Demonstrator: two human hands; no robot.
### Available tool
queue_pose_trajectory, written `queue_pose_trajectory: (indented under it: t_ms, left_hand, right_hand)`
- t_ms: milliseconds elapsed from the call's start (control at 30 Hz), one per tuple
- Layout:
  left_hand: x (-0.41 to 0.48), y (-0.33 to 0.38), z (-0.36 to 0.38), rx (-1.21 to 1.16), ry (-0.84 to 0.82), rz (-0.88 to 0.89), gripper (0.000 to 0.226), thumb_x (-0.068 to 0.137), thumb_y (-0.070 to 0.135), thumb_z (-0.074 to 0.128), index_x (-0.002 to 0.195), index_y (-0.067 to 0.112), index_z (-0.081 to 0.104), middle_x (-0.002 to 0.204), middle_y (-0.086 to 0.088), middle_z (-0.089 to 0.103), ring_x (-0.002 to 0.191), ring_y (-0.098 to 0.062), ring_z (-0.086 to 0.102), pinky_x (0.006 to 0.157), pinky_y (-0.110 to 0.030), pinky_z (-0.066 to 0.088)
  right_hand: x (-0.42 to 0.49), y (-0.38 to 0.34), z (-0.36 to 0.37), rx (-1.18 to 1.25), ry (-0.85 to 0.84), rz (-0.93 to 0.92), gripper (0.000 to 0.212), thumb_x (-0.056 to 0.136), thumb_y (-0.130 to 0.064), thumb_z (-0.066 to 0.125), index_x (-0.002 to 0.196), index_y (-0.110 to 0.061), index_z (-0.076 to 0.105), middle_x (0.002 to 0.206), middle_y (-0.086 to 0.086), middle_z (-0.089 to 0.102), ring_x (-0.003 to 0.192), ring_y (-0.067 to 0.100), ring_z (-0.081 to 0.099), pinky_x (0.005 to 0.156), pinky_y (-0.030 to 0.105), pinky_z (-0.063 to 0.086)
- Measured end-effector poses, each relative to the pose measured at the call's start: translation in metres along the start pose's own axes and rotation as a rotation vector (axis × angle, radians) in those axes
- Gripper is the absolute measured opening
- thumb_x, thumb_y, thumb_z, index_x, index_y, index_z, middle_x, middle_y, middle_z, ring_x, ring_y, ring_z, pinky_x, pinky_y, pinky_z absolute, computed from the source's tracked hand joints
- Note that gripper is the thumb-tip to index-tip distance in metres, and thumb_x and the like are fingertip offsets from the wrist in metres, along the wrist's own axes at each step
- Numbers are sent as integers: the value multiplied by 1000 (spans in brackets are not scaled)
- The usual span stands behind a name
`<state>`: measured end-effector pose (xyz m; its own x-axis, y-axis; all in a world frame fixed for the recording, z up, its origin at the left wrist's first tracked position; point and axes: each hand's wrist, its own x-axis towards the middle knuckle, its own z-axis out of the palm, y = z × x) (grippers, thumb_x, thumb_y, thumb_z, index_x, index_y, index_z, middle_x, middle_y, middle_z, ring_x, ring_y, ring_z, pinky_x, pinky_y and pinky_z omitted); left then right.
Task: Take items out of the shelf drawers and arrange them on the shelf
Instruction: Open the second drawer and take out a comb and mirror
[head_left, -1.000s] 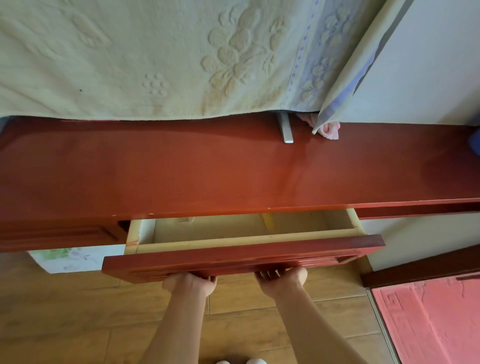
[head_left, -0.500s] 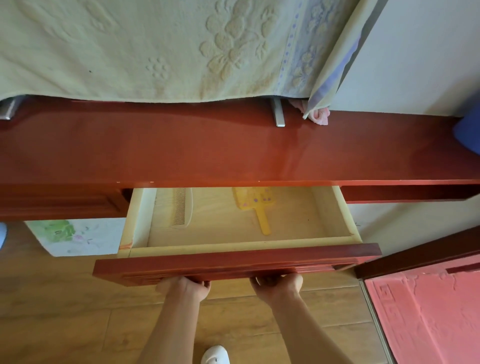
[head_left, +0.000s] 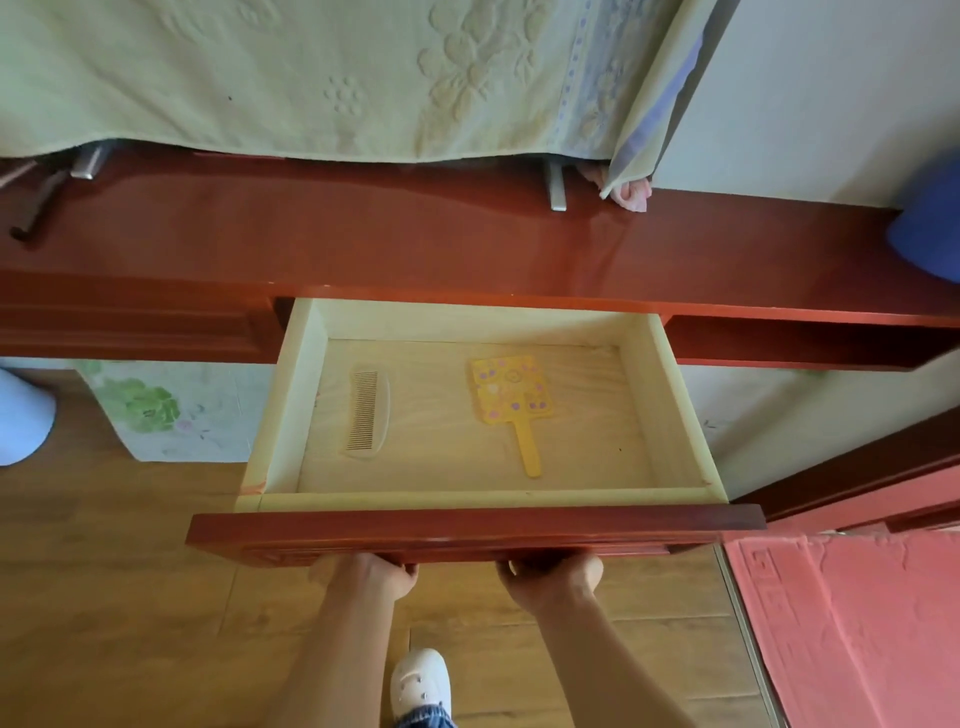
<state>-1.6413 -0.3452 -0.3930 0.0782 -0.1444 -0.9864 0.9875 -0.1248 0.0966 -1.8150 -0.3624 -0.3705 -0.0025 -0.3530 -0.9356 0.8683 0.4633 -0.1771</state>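
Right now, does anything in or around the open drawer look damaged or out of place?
One small thing: the drawer's near left corner shows a reddish smear or chip on the pale wood. The comb and the yellow hand mirror lie flat and apart inside. Both hands, left hand and right hand, grip the front panel.

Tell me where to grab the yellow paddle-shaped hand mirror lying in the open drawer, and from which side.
Probably best to take the yellow paddle-shaped hand mirror by its thin handle, coming from above and from the drawer's front. It lies flat on the drawer floor, handle pointing toward the person, with bare floor around it. Both the left hand and right hand grip the drawer front, so one must let go.
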Motion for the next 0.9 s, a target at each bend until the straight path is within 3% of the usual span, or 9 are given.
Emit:
queue_pose_trajectory:
  t_ms: [167,300,367,700,800,900]
  left_hand:
    - [-10,1,-11,-18,-37,55,41,95,31,25,116,14,56,116,-9,57,94,-27,55,83,-44,42]
    - [-22,-1,-12,-2,-58,88,45,95,34,22,116,14,56,116,-9,58,96,-27,56,87,-44,44]
    - [-26,-3,-14,1,-85,97,46,95,35,22,118,15,56,117,-9,59,90,-27,57,86,-44,44]
    - [-45,-12,-17,-7,-96,208,49,94,38,20,117,13,54,111,-11,58,97,-29,57,94,-44,45]
    - [-48,-11,-21,55,41,261,44,90,35,20,103,12,55,100,-4,58,90,-22,55,90,-33,44]
    - [-62,-5,-23,141,123,517,51,94,38,18,127,10,47,121,-1,54,106,-22,52,95,-32,38]
  right_hand:
    - [-8,0,-8,-2,-57,-7,42,91,-25,24,99,-12,63,98,14,63,86,30,59,92,48,43]
    - [-3,0,-12,19,-77,-13,40,91,-23,24,94,-11,62,91,14,62,79,28,57,87,45,44]
    - [-2,0,-15,23,-108,-17,39,90,-22,26,94,-11,63,90,13,62,77,28,56,93,45,44]
    - [0,1,-19,4,-120,-36,47,96,-34,24,103,-10,63,98,15,65,85,30,60,94,44,46]
    - [-5,0,-21,-25,-53,-51,41,94,-31,25,84,-9,57,77,9,57,66,25,53,69,35,48]
    - [-21,-1,-21,-170,99,-138,26,91,-23,28,87,-8,49,72,8,53,59,22,49,54,26,37]
